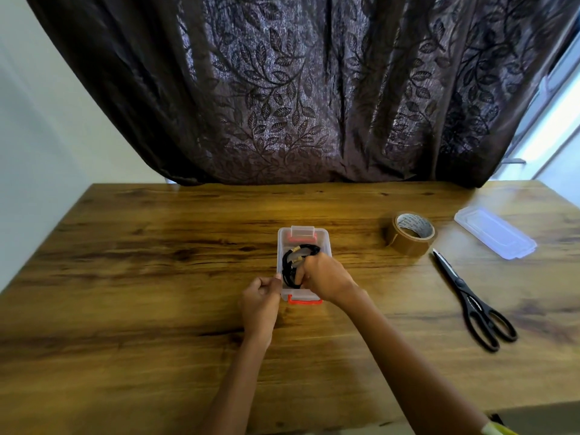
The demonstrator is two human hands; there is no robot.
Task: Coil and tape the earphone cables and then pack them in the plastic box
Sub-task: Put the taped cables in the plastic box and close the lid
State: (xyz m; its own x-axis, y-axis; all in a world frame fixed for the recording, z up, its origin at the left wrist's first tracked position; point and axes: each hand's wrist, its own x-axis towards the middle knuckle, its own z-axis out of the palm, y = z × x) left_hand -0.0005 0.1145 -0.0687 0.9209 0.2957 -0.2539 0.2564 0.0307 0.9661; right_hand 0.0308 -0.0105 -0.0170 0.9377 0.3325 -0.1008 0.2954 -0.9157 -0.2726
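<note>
**Coiled cables go into the box**

Left of the plastic box (303,237), the left hand (260,304) curls its grip against the box's side wall, steadying it on the worktop (157,277). Inside the box lie the black earphone cables (290,268), coiled; the right hand (326,282) pinches them, pressing down. They look light, soft and springy, best held across the taped bundle. Right of the box: tape roll (410,233), scissors (474,304), lid (494,235).

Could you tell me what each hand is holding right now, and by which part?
The left hand grips the plastic box by its left wall; the right hand presses the coiled earphone cables inside.
</note>
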